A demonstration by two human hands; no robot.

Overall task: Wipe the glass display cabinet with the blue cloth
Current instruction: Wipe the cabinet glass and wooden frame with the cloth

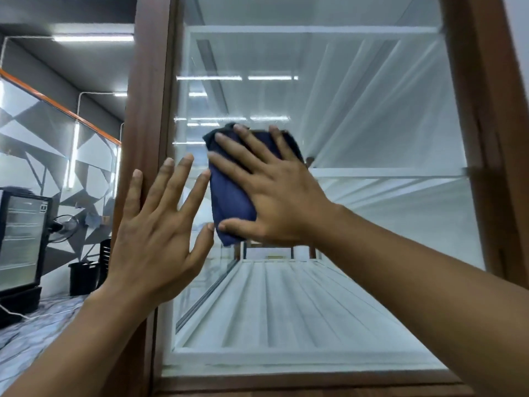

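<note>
The glass display cabinet (372, 116) fills the view, a large pane in a brown wooden frame with white shelves behind it. A folded dark blue cloth (230, 196) lies flat against the glass near the middle. My right hand (274, 190) presses on the cloth with straight, spread fingers. My left hand (160, 222) rests flat just left of the cloth, its fingers spread across the frame's left post and the glass edge, holding nothing.
The frame's left post (143, 96) and right post (486, 110) bound the pane. At far left stand a small glass-door fridge (23, 242), a fan (61, 227) and a black bin (83, 277) on a marbled floor.
</note>
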